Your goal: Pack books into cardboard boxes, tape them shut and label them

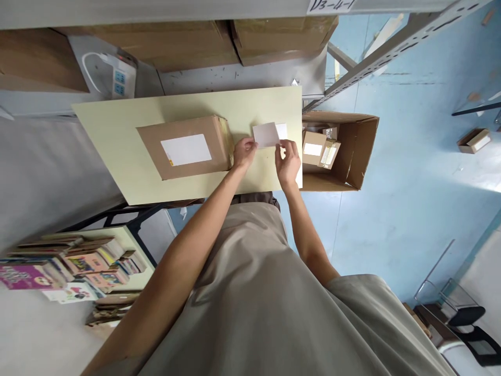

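Beyond the bare left hand (245, 153) and the bare right hand (288, 163), we see one grey metal shelving unit (176, 11) bearing at least three large brown cardboard cartons (164, 47). Beneath both hands we have one pale yellow rectangular tabletop (117, 141). Past the right hand, just off the tabletop's edge, sits one open brown cardboard box (356, 151); to the left of the left hand, just beside it, lies one closed brown cardboard parcel (216, 138). Inside the open box, to the right of the right hand, we count at least two small brown cardboard boxes (318, 140) with white labels; others may be hidden. One plain white rectangular label (186, 150) lies flat on the parcel's upper face. Smallest of all, one thin white rectangular paper slip (266, 134) is between the two hands, raised over the tabletop: our left hand pinches its near left corner, while our right hand closes finger and thumb on its near right corner. A second white piece (282, 129) shows behind it, above the right fingers; we cannot tell whether it is separate. As we judge it, labelling of the parcel looks done, while the slip's handling is midway, since it is not laid on anything yet.
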Available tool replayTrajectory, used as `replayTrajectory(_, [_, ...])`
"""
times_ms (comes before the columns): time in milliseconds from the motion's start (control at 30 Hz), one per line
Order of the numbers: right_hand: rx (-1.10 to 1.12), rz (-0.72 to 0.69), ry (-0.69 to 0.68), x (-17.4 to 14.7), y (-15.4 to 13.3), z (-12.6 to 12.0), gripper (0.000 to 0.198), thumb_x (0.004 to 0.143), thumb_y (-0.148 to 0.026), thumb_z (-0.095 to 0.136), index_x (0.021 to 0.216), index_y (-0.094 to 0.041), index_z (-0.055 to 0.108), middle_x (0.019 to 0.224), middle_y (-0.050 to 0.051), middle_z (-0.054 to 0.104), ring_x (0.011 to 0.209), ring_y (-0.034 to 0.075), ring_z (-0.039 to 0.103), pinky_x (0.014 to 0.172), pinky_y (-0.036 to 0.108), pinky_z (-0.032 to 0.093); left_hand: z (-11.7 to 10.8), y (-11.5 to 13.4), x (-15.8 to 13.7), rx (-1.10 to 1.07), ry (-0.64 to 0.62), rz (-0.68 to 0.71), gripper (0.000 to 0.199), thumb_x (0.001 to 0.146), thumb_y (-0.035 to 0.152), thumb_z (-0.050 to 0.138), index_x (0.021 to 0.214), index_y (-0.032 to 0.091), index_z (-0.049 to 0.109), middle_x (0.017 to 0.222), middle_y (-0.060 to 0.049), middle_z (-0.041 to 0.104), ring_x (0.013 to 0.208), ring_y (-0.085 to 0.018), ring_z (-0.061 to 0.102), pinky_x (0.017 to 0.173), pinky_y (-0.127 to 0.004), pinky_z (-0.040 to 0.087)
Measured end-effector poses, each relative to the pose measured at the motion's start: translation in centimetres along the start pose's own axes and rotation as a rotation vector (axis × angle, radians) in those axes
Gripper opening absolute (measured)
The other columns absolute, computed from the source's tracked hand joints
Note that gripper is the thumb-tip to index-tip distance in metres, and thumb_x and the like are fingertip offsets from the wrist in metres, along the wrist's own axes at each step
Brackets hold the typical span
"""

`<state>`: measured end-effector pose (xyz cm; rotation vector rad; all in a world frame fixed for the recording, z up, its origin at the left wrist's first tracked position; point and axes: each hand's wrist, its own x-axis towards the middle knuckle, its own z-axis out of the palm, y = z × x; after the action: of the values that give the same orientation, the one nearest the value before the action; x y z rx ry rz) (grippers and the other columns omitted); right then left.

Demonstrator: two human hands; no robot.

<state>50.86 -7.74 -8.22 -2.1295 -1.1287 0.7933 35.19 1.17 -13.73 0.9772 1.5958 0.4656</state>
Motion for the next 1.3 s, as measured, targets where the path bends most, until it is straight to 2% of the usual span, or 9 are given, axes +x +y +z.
replayTrajectory(100, [-0.037, -0.135, -0.069, -0.6, -0.2, 1.0, 0.047, 0.128, -0.038, 0.039, 0.162, -0.028, 0.069, 0.171, 0.013, 0.069, 0.16, 0.028, 0.069, 0.133, 0.051, 0.062, -0.5, 1.3, -1.4, -0.091, -0.059, -0.022, 0.039, 0.102, 0.042, 0.088, 0.135, 0.022, 0.082, 0.151, -0.014, 0.082, 0.152, -0.035, 0.073, 0.13, -0.045, 0.058])
replayTrajectory(167, [-0.059, -0.196, -0.135, -0.7, -0.2, 1.6, 0.049, 0.127, -0.036, 0.039, 0.165, -0.026, 0.068, 0.176, 0.013, 0.068, 0.164, 0.028, 0.066, 0.136, 0.05, 0.06, -0.9, 2.7, -2.4, -0.182, -0.133, -0.007, 0.043, 0.11, 0.058, 0.078, 0.138, 0.026, 0.08, 0.16, -0.013, 0.078, 0.16, -0.034, 0.068, 0.135, -0.045, 0.054])
replayTrajectory(333, [-0.032, -0.312, -0.277, -0.6, -0.9, 2.3, 0.04, 0.126, -0.037, 0.045, 0.146, -0.026, 0.078, 0.179, 0.011, 0.068, 0.161, 0.029, 0.071, 0.13, 0.048, 0.065, -1.5, 6.2, -3.0, -0.124, -0.107, 0.069, 0.053, 0.11, 0.076, 0.077, 0.124, 0.025, 0.08, 0.123, -0.009, 0.085, 0.13, -0.031, 0.083, 0.117, -0.043, 0.066])
replayTrajectory(500, [0.055, -0.352, -0.31, -0.4, -2.2, 2.5, 0.038, 0.125, -0.048, 0.049, 0.138, -0.027, 0.077, 0.176, 0.012, 0.069, 0.149, 0.032, 0.078, 0.12, 0.051, 0.071, -2.1, 8.0, -2.2, -0.018, -0.016, 0.092, 0.045, 0.107, 0.066, 0.086, 0.104, 0.021, 0.08, 0.091, -0.006, 0.082, 0.105, -0.026, 0.085, 0.093, -0.031, 0.068])
replayTrajectory(667, [0.111, -0.244, -0.254, -0.1, -2.2, 3.5, 0.041, 0.122, -0.058, 0.058, 0.149, -0.03, 0.07, 0.17, 0.012, 0.072, 0.147, 0.03, 0.076, 0.117, 0.048, 0.072, -2.7, 8.0, -1.9, -0.019, -0.024, 0.018, 0.03, 0.108, 0.045, 0.086, 0.094, 0.019, 0.078, 0.086, -0.008, 0.084, 0.098, -0.026, 0.087, 0.094, -0.035, 0.072])
replayTrajectory(800, [0.199, -0.134, -0.217, 0.1, -1.7, 4.0, 0.048, 0.118, -0.065, 0.064, 0.153, -0.033, 0.068, 0.166, 0.012, 0.073, 0.145, 0.031, 0.077, 0.118, 0.051, 0.071, -2.9, 7.1, -1.8, -0.081, -0.089, 0.008, 0.03, 0.108, 0.046, 0.087, 0.102, 0.017, 0.081, 0.097, -0.01, 0.088, 0.105, -0.028, 0.089, 0.105, -0.043, 0.073])
replayTrajectory(967, [0.447, 0.09, -0.126, 1.0, -0.2, 3.9, 0.059, 0.118, -0.08, 0.053, 0.148, -0.031, 0.069, 0.134, 0.012, 0.086, 0.127, 0.03, 0.084, 0.112, 0.05, 0.072, -2.7, 4.8, -0.8, -0.014, -0.12, 0.058, 0.038, 0.105, 0.053, 0.09, 0.127, 0.022, 0.084, 0.143, -0.016, 0.087, 0.143, -0.032, 0.082, 0.124, -0.046, 0.066])
replayTrajectory(1100, [0.634, 0.295, -0.048, 2.7, 2.3, 3.7, 0.061, 0.11, -0.083, 0.067, 0.137, -0.028, 0.071, 0.109, 0.008, 0.084, 0.111, 0.027, 0.087, 0.101, 0.046, 0.074, -2.5, 2.8, 0.0, 0.046, -0.036, -0.064, 0.047, 0.105, 0.033, 0.087, 0.15, 0.024, 0.077, 0.171, -0.019, 0.073, 0.159, -0.034, 0.072, 0.135, -0.052, 0.058])
replayTrajectory(1300, [0.764, 0.435, -0.028, 3.8, 5.5, 4.0, 0.047, 0.105, -0.068, 0.081, 0.123, -0.025, 0.074, 0.094, 0.002, 0.08, 0.091, 0.021, 0.087, 0.1, 0.042, 0.073, -2.2, 2.9, -1.8, -0.075, -0.084, 0.0, 0.043, 0.102, 0.031, 0.088, 0.143, 0.022, 0.078, 0.153, -0.017, 0.083, 0.146, -0.031, 0.08, 0.127, -0.046, 0.064])
